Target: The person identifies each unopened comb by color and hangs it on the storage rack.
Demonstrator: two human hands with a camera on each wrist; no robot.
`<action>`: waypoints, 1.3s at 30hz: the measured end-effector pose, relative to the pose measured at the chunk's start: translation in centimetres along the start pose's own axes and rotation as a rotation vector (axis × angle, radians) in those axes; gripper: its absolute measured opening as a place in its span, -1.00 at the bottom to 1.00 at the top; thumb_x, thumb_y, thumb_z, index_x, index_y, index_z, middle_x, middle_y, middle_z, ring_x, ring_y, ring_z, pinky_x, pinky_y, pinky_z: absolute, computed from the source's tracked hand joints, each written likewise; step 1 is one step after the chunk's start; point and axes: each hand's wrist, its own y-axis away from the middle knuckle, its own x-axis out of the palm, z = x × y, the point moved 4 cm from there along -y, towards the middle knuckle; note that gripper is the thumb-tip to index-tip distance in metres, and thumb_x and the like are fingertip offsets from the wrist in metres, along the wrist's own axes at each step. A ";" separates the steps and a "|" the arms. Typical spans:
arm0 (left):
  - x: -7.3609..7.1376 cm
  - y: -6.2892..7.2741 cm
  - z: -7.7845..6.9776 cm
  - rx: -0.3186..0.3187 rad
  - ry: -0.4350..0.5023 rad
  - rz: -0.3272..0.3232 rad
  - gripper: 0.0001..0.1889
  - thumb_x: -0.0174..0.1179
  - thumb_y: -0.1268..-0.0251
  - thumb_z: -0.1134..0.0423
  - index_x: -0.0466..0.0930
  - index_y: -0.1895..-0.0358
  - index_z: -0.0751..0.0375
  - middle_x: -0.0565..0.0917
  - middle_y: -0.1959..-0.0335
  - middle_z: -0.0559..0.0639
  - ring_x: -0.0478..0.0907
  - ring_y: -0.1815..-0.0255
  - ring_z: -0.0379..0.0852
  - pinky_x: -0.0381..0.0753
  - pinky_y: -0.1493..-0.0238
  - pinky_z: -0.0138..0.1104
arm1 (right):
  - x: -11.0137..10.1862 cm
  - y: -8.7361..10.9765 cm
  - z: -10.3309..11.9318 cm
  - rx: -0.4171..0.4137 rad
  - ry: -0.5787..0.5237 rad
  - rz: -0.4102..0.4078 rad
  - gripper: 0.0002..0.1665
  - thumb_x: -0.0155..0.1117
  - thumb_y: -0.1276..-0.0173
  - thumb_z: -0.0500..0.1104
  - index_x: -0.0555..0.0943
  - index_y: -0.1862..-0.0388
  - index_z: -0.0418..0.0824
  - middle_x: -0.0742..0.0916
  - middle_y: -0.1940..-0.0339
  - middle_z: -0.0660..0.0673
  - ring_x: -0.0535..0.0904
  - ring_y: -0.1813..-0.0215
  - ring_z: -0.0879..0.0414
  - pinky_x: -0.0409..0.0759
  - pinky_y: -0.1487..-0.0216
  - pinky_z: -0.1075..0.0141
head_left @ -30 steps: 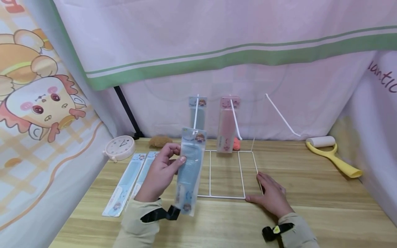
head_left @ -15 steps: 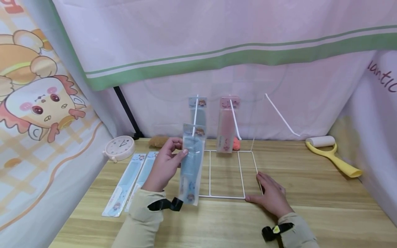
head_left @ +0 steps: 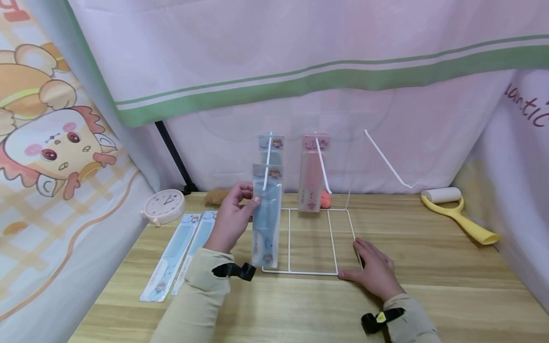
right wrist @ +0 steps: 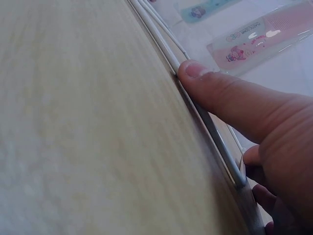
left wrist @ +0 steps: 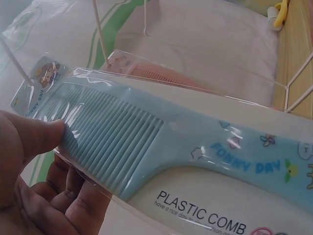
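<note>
My left hand (head_left: 233,221) pinches a packaged blue plastic comb (head_left: 267,224) by its left edge, thumb in front and fingers behind. The package stands upright, its top card overlapped by the left white hook (head_left: 269,155) of a wire display rack (head_left: 300,273). Behind it on that hook hangs another packaged blue comb (head_left: 276,142). On the middle hook is a packaged pink comb (head_left: 311,178). My right hand (head_left: 376,272) holds the rack's front right corner; in the right wrist view the thumb (right wrist: 215,88) lies on the white rod.
Two more packaged blue combs (head_left: 173,252) lie on the table at left, near a round clock (head_left: 164,206). A brown fuzzy object (head_left: 216,196) sits behind. A bare hook (head_left: 386,159) juts out at right. A yellow-handled lint roller (head_left: 465,221) lies far right.
My left hand has moved the blue comb up and away from me along the left hook, bringing it nearer the one behind. The right hand stays at the rack's corner.
</note>
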 end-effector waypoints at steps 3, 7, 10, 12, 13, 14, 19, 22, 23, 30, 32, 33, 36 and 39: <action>0.1 -0.4 0.0 0.005 0.003 -0.009 -0.76 0.16 -0.49 0.24 0.47 -0.13 0.03 0.55 -0.03 0.11 0.66 0.12 0.05 0.72 0.19 -0.16 | 0.0 0.0 0.0 0.000 -0.002 0.001 0.35 0.52 0.06 0.45 0.31 -0.49 -0.38 0.32 -0.55 -0.34 0.11 -0.54 -0.33 0.01 -0.31 -0.32; 0.3 -1.0 0.0 0.014 0.004 -0.016 -0.77 0.16 -0.50 0.23 0.46 -0.12 0.04 0.55 -0.03 0.11 0.67 0.13 0.05 0.72 0.20 -0.17 | 0.0 0.0 0.0 0.003 -0.003 0.004 0.36 0.51 0.06 0.45 0.30 -0.49 -0.38 0.31 -0.55 -0.34 0.10 -0.55 -0.33 0.01 -0.31 -0.32; 0.3 -1.6 0.0 0.023 -0.004 -0.020 -0.77 0.15 -0.50 0.23 0.44 -0.13 0.05 0.55 -0.03 0.13 0.67 0.13 0.06 0.73 0.19 -0.16 | 0.0 0.0 0.0 0.007 -0.004 0.006 0.36 0.51 0.06 0.45 0.30 -0.50 -0.38 0.31 -0.55 -0.34 0.09 -0.55 -0.33 0.01 -0.31 -0.32; 0.4 -2.0 0.0 0.021 -0.014 -0.023 -0.77 0.15 -0.50 0.22 0.44 -0.13 0.04 0.55 -0.03 0.13 0.66 0.12 0.06 0.73 0.19 -0.17 | 0.0 0.0 -0.1 0.009 -0.003 0.005 0.36 0.51 0.06 0.45 0.30 -0.50 -0.38 0.31 -0.55 -0.34 0.09 -0.55 -0.33 0.01 -0.31 -0.31; 0.4 -2.2 0.1 0.019 -0.015 -0.023 -0.77 0.15 -0.50 0.22 0.44 -0.12 0.03 0.55 -0.02 0.12 0.66 0.11 0.06 0.73 0.18 -0.16 | 0.0 0.0 -0.1 0.009 -0.004 0.003 0.35 0.51 0.06 0.45 0.30 -0.49 -0.38 0.31 -0.55 -0.34 0.10 -0.55 -0.33 0.01 -0.31 -0.31; 0.4 -2.4 0.1 0.020 -0.013 -0.021 -0.77 0.14 -0.50 0.23 0.43 -0.12 0.03 0.55 -0.02 0.13 0.65 0.11 0.07 0.73 0.18 -0.16 | 0.0 0.0 -0.1 0.008 -0.006 0.002 0.35 0.51 0.06 0.45 0.30 -0.49 -0.38 0.31 -0.55 -0.34 0.10 -0.55 -0.33 0.01 -0.31 -0.32; 0.5 -3.3 0.2 0.022 0.002 -0.019 -0.78 0.12 -0.51 0.26 0.41 -0.12 0.05 0.54 -0.01 0.16 0.62 0.11 0.08 0.72 0.21 -0.17 | 0.0 0.1 -0.1 -0.005 -0.006 -0.011 0.33 0.53 0.06 0.43 0.32 -0.48 -0.38 0.33 -0.54 -0.34 0.11 -0.54 -0.34 0.02 -0.30 -0.32; 0.5 -3.8 0.2 0.031 -0.010 -0.029 -0.78 0.11 -0.50 0.26 0.41 -0.12 0.07 0.54 -0.01 0.16 0.60 0.14 0.05 0.71 0.23 -0.19 | 0.0 0.0 -0.1 -0.010 -0.001 -0.014 0.33 0.53 0.06 0.42 0.32 -0.48 -0.38 0.34 -0.54 -0.33 0.12 -0.54 -0.33 0.03 -0.30 -0.31; 0.6 -4.0 0.2 0.036 -0.015 -0.034 -0.78 0.11 -0.50 0.26 0.40 -0.12 0.07 0.54 -0.01 0.16 0.60 0.16 0.04 0.70 0.24 -0.20 | 0.0 0.0 -0.1 -0.010 0.000 -0.014 0.33 0.53 0.06 0.42 0.33 -0.48 -0.38 0.34 -0.54 -0.33 0.12 -0.54 -0.33 0.03 -0.30 -0.31; 0.7 -5.4 0.2 0.049 -0.035 -0.059 -0.78 0.11 -0.50 0.27 0.41 -0.11 0.09 0.54 0.03 0.16 0.59 0.20 0.03 0.69 0.25 -0.18 | 0.0 -0.1 -0.2 0.005 0.002 0.001 0.33 0.53 0.06 0.43 0.32 -0.49 -0.38 0.33 -0.54 -0.33 0.10 -0.55 -0.32 0.02 -0.31 -0.31; 0.8 -5.8 0.2 0.037 -0.042 -0.057 -0.78 0.10 -0.50 0.27 0.40 -0.12 0.08 0.53 0.03 0.15 0.60 0.16 0.04 0.72 0.22 -0.17 | 0.0 -0.1 -0.2 0.010 -0.001 0.008 0.34 0.53 0.06 0.42 0.31 -0.49 -0.38 0.32 -0.55 -0.33 0.09 -0.55 -0.32 0.02 -0.32 -0.31; 0.8 -6.0 0.2 0.031 -0.050 -0.056 -0.78 0.10 -0.51 0.26 0.40 -0.13 0.07 0.53 0.02 0.15 0.60 0.13 0.05 0.73 0.21 -0.16 | 0.0 -0.1 -0.2 0.011 -0.003 0.010 0.34 0.53 0.05 0.42 0.31 -0.49 -0.39 0.31 -0.55 -0.33 0.09 -0.55 -0.32 0.01 -0.32 -0.31; 0.7 -6.7 0.1 0.018 -0.076 -0.061 -0.77 0.10 -0.51 0.25 0.40 -0.14 0.05 0.53 0.02 0.15 0.61 0.11 0.07 0.74 0.20 -0.15 | -0.1 -0.1 -0.2 0.014 -0.010 0.012 0.34 0.54 0.06 0.42 0.30 -0.49 -0.38 0.31 -0.56 -0.33 0.09 -0.56 -0.32 0.01 -0.33 -0.31; 0.6 -7.3 -0.2 0.025 -0.107 -0.068 -0.75 0.11 -0.50 0.24 0.41 -0.15 0.05 0.55 0.03 0.16 0.62 0.12 0.09 0.75 0.23 -0.15 | -0.1 -0.1 -0.2 0.015 -0.014 0.012 0.34 0.54 0.06 0.41 0.30 -0.49 -0.38 0.31 -0.56 -0.33 0.09 -0.56 -0.32 0.01 -0.33 -0.31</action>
